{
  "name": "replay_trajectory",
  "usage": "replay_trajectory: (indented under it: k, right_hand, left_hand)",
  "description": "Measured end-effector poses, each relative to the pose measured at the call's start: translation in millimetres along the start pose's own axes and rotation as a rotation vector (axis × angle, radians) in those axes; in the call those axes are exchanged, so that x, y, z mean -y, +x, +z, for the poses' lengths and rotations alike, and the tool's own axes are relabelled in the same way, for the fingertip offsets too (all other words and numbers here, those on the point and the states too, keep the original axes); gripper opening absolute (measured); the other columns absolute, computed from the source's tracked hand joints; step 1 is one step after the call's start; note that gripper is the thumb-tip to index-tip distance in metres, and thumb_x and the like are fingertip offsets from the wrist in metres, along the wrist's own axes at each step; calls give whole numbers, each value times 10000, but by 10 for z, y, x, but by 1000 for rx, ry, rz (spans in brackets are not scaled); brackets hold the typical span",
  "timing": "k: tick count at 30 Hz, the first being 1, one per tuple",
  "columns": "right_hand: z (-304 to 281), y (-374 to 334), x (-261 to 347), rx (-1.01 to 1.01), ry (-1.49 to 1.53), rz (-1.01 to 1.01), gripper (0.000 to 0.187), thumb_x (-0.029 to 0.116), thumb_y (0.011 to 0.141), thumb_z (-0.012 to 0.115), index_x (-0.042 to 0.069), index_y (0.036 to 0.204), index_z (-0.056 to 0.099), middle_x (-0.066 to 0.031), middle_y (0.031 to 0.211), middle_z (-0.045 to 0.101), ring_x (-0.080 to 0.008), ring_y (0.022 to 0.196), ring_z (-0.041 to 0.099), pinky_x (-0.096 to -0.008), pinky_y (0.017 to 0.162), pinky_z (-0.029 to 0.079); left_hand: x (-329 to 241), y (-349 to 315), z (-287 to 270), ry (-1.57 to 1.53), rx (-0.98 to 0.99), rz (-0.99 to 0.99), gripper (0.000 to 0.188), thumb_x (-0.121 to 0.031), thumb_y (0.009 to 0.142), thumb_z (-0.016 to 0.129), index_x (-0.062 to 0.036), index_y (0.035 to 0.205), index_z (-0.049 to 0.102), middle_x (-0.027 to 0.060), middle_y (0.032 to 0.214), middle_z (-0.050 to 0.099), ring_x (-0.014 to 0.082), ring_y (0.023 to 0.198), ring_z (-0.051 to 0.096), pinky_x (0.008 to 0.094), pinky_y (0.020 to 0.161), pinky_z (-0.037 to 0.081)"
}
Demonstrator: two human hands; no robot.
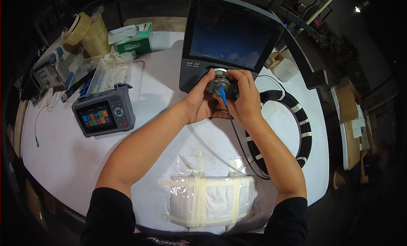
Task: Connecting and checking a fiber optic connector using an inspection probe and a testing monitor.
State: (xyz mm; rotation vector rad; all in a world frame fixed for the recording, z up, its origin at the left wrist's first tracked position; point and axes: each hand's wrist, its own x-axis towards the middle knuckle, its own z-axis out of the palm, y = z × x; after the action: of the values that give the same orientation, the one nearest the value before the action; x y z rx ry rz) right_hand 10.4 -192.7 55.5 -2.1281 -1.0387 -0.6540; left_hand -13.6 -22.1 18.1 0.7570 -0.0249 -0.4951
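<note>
A dark grey device with a large screen (231, 34) stands at the back of the white table. On its lower front is a round metal fitting (220, 77), into which a blue fibre-optic connector (222, 94) is set. My left hand (198, 101) closes on the fitting from the left, thumb along its side. From the right, my right hand (246, 95) grips it too, with fingers bent over its upper edge. A black cable (235, 131) runs from the connector down past my right forearm to a taped black cable coil (304, 127). Some fingertips are hidden behind the fitting.
On the left lies a handheld tester (104, 112) with a lit screen. Behind it are a clear plastic tray (111, 72), a green tissue box (135, 40), tape rolls (91, 32) and a grey instrument (53, 65). A taped plastic-covered pad (216, 199) lies in front of me.
</note>
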Motion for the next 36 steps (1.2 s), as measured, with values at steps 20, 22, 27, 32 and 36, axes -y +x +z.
replay_trajectory:
  k: [20, 22, 27, 32, 36]
  right_hand:
    - [-32, -30, -28, 8, 22, 29, 663, -2, 672, 881, 79, 1286, 643, -128, 1198, 591, -340, 1025, 666, -398, 821, 573]
    - [-29, -29, -32, 15, 24, 27, 682, -8, 671, 882, 82, 1303, 644, -132, 1204, 591, -340, 1027, 666, -397, 823, 572]
    - [-46, -35, -39, 31, 17, 23, 702, -22, 676, 880, 88, 1327, 641, -132, 1207, 590, -336, 1023, 665, -396, 823, 568]
    - [-52, -33, -31, 49, 21, 23, 702, -32, 686, 874, 89, 1336, 639, -132, 1205, 591, -335, 1017, 663, -394, 823, 565]
    - [-53, -23, -30, 25, 32, 6, 697, -27, 671, 865, 89, 1321, 642, -134, 1199, 590, -337, 1024, 664, -394, 828, 570]
  left_hand:
    - [-9, 27, -139, -47, 125, -27, 786, -752, 983, 461, -150, 1489, 487, 154, 1386, 619, 357, 1266, 642, 632, 1084, 492]
    - [-11, 28, -153, -48, 138, -23, 786, -750, 981, 464, -150, 1488, 488, 154, 1387, 618, 359, 1272, 638, 633, 1090, 485]
    - [1, 50, -177, -51, 143, -30, 762, -722, 985, 450, -150, 1488, 490, 149, 1393, 618, 353, 1286, 629, 634, 1092, 482]
    - [-4, 39, -170, -60, 148, -26, 734, -694, 996, 433, -151, 1485, 493, 147, 1389, 622, 348, 1284, 631, 631, 1088, 487]
    - [-6, 24, -121, -41, 119, -25, 757, -723, 991, 432, -140, 1469, 507, 141, 1352, 643, 332, 1237, 662, 610, 1056, 523]
